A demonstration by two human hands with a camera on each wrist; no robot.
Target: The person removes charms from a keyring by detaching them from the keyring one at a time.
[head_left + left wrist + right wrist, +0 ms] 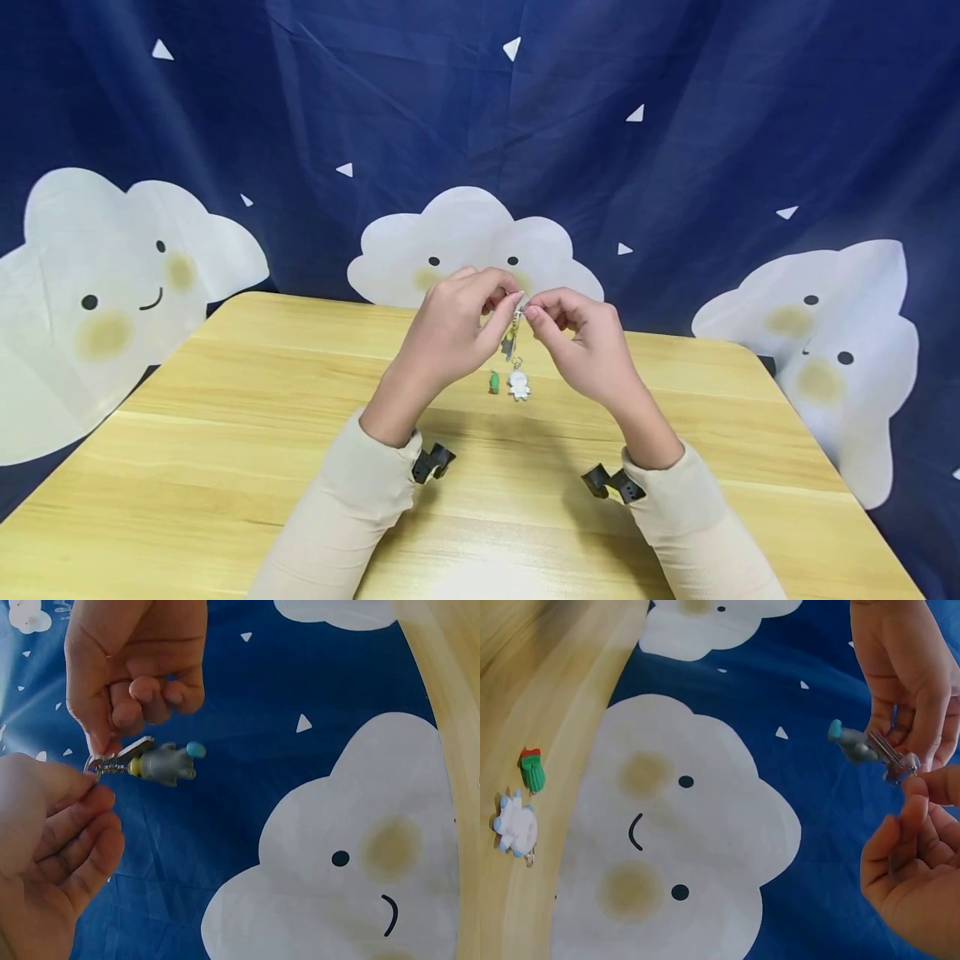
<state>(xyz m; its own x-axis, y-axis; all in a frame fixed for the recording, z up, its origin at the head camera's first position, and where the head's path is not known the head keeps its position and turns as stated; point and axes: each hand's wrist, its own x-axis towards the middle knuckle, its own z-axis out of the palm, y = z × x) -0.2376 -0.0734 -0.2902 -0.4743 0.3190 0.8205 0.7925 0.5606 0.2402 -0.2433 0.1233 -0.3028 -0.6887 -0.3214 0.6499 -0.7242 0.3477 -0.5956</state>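
In front of me, above the table, both hands pinch a small silver key ring (pixel 92 765). My left hand (pixel 463 327) holds it from one side with thumb and fingertips, and my right hand (pixel 588 342) from the other. From the ring hang a grey figure charm (pixel 166 763) with a yellow part and a light blue tip, and flat metal pieces (pixel 135 748) that look like keys. Fingertips partly cover the ring. On the table below lie a white figure charm (pixel 519 384) with a small metal loop and a green charm (pixel 533 772) with a red end.
The pale wooden table (pixel 247 433) spreads beneath the hands. Behind it hangs a dark blue curtain (pixel 420 100) with white clouds and triangles. A black wrist camera (pixel 432 462) sits at the left cuff, and another black camera (pixel 613 483) at the right cuff.
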